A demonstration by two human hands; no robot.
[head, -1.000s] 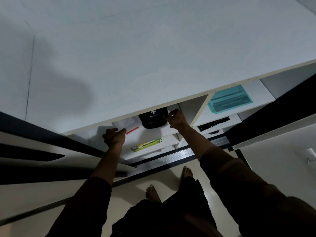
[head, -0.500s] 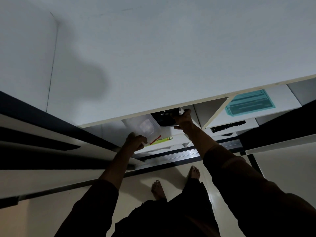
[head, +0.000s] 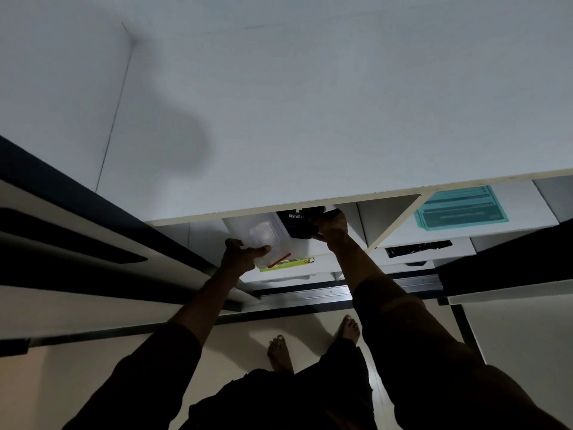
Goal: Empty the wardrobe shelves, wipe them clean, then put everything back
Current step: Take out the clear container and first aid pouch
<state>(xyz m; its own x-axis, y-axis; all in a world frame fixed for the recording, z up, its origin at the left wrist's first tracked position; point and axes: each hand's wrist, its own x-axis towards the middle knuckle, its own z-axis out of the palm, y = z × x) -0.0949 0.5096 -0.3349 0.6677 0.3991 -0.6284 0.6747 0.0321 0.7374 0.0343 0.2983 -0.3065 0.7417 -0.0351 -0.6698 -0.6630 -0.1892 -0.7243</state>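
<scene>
Since a second ago: clear box (head: 259, 235) tipped forward, now sticking out past shelf (head: 310, 256) front edge; was flat against the back. First-aid kit (head: 294, 225) also pulled closer to the edge.

Left hand (head: 245, 254) clamped on box's lower near corner, thumb across the front face. Right hand (head: 331, 226) wrapped round kit's right end, fingers curled behind it. Hands apart, one item each, both in the left compartment just under the top panel (head: 310, 103).

Handling, judged: box looks like thin rigid plastic, light, smooth, likely slippery; contents not readable. One-corner grip risks rotation; better to take it under the base or across both sides. Kit looks like a soft fabric pouch, will sag; grip mid-body or by a handle if present, none visible.

Pose: both arms raised overhead, elbows nearly straight, wrists bent back. Green packet (head: 288, 263) on shelf below, teal sheet (head: 462, 207) in right compartment, untouched.
</scene>
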